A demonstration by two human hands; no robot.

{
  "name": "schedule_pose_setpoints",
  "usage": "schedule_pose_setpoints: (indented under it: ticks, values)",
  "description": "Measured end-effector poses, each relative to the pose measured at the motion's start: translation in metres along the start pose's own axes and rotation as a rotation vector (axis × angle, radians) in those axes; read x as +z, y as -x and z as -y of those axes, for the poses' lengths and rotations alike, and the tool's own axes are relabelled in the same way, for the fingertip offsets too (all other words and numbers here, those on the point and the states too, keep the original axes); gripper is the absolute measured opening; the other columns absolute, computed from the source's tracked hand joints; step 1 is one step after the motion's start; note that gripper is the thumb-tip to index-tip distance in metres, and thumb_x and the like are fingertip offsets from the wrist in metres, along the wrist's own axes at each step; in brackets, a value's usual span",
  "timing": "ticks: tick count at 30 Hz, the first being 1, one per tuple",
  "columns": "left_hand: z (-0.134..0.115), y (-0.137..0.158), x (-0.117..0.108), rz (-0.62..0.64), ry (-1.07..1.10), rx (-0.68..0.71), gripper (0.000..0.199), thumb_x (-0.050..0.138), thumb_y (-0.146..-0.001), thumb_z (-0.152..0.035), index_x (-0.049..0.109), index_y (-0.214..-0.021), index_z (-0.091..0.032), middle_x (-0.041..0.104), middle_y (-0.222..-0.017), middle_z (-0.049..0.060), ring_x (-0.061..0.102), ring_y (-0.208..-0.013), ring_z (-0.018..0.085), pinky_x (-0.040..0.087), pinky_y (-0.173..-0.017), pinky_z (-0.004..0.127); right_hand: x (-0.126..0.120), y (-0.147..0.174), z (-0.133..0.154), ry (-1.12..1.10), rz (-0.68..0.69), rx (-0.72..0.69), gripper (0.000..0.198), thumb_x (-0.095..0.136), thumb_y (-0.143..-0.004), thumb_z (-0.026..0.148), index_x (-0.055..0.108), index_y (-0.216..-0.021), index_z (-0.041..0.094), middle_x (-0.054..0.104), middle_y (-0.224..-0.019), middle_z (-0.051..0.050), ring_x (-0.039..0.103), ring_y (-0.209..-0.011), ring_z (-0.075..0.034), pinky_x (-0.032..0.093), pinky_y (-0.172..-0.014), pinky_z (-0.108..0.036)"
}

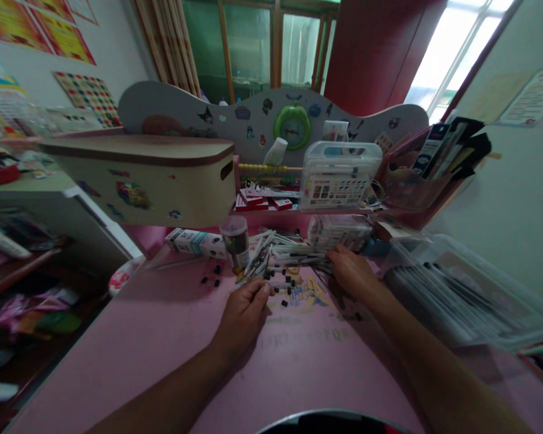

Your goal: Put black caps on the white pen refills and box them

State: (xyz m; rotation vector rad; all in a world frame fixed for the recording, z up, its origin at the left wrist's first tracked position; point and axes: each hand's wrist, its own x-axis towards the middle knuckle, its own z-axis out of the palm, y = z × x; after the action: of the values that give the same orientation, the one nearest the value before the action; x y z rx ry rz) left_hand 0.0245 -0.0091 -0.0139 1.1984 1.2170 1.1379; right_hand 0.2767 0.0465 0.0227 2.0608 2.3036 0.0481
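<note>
My left hand (242, 316) is closed in a pinch above the pink desk, with a slim whitish stick (281, 284), perhaps a pen barrel, reaching out from its fingertips. Small black caps (284, 303) lie scattered just beyond those fingers. Farther right, my right hand (353, 274) bends its fingers down at the right end of a loose pile of thin white and grey sticks (294, 248). Whatever its fingers grip is hidden. A clear plastic cylinder (235, 241) with dark contents stands upright left of the pile.
A long white box (194, 242) lies behind the left hand. At right, a clear bin (479, 289) holds many dark-tipped sticks. A lidded cream box (176, 187) and a clear marker case (339, 176) stand on the shelf. Black caps dot the pink desk (163, 343).
</note>
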Motion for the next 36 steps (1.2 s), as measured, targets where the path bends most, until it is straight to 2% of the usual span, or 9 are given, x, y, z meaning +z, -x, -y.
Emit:
schedule_pose_setpoints:
  ticks: [4,7,13,18,21,26,30,33,36]
  values:
    - [-0.002,0.003,0.001,0.047,-0.010,0.020,0.030,0.064,-0.084,-0.047,0.066,-0.075,-0.018,0.052,-0.060,-0.003,0.045,-0.050,0.011,0.035,-0.047,0.021,0.004,0.000,0.007,-0.037,-0.006,-0.005,0.027,0.043,-0.097,0.018,0.069,-0.104,0.016,0.064,-0.111,-0.012,0.066,-0.095,-0.022,0.045,-0.074,-0.029]
    - [-0.001,0.003,0.000,0.062,-0.011,0.017,0.030,0.063,-0.086,-0.046,0.065,-0.077,-0.018,0.051,-0.061,-0.003,0.044,-0.052,0.010,0.033,-0.047,0.021,0.004,0.000,0.010,-0.078,-0.077,0.015,0.024,0.047,-0.097,0.022,0.067,-0.108,0.017,0.063,-0.114,-0.011,0.064,-0.099,-0.023,0.046,-0.077,-0.029]
    - [0.001,0.001,-0.001,0.074,-0.009,0.002,0.029,0.064,-0.085,-0.046,0.065,-0.075,-0.018,0.053,-0.062,-0.002,0.045,-0.053,0.011,0.034,-0.046,0.020,0.010,-0.004,0.012,-0.090,-0.167,0.029,0.031,0.045,-0.096,0.017,0.063,-0.122,0.017,0.058,-0.121,-0.014,0.057,-0.111,-0.024,0.045,-0.084,-0.029]
    - [0.002,0.002,0.001,0.082,0.048,-0.034,0.029,0.063,-0.086,-0.047,0.063,-0.078,-0.019,0.047,-0.058,-0.005,0.039,-0.048,0.009,0.028,-0.044,0.019,0.016,-0.007,0.011,-0.068,-0.154,0.042,0.030,0.047,-0.090,0.014,0.064,-0.116,0.015,0.058,-0.118,-0.015,0.055,-0.110,-0.026,0.044,-0.087,-0.031]
    - [0.001,0.001,0.001,0.083,0.049,-0.036,0.029,0.064,-0.084,-0.048,0.064,-0.077,-0.019,0.044,-0.055,-0.006,0.037,-0.044,0.008,0.030,-0.043,0.020,0.017,-0.008,0.012,-0.058,-0.170,0.039,0.030,0.050,-0.087,0.017,0.066,-0.112,0.015,0.057,-0.115,-0.015,0.054,-0.109,-0.027,0.044,-0.089,-0.032]
    - [-0.002,0.000,0.000,0.061,0.011,-0.018,0.030,0.067,-0.080,-0.048,0.066,-0.074,-0.019,0.050,-0.057,-0.004,0.044,-0.046,0.010,0.034,-0.043,0.022,0.014,-0.007,0.016,-0.079,-0.269,-0.050,0.035,0.052,-0.087,0.019,0.065,-0.119,0.012,0.058,-0.121,-0.016,0.050,-0.110,-0.029,0.039,-0.098,-0.036]
    - [-0.001,0.002,0.001,0.072,0.048,-0.034,0.031,0.066,-0.081,-0.049,0.065,-0.076,-0.019,0.048,-0.056,-0.005,0.041,-0.044,0.009,0.029,-0.041,0.020,0.016,-0.012,0.021,-0.106,-0.298,-0.190,0.034,0.046,-0.096,0.020,0.063,-0.124,0.013,0.058,-0.133,-0.013,0.047,-0.114,-0.028,0.035,-0.101,-0.036]
    - [0.001,0.002,0.002,0.081,0.063,-0.056,0.031,0.066,-0.082,-0.050,0.064,-0.078,-0.019,0.044,-0.054,-0.006,0.036,-0.041,0.008,0.025,-0.039,0.020,0.022,-0.018,0.025,-0.104,-0.281,-0.213,0.034,0.041,-0.100,0.021,0.065,-0.123,0.014,0.063,-0.126,-0.012,0.049,-0.107,-0.027,0.036,-0.097,-0.037]
    - [0.002,0.002,0.001,0.075,0.058,-0.036,0.030,0.066,-0.083,-0.048,0.064,-0.078,-0.018,0.046,-0.055,-0.006,0.037,-0.043,0.008,0.026,-0.040,0.019,0.030,-0.022,0.026,-0.107,-0.278,-0.205,0.029,0.045,-0.099,0.021,0.069,-0.115,0.015,0.066,-0.114,-0.012,0.050,-0.100,-0.027,0.037,-0.091,-0.037]
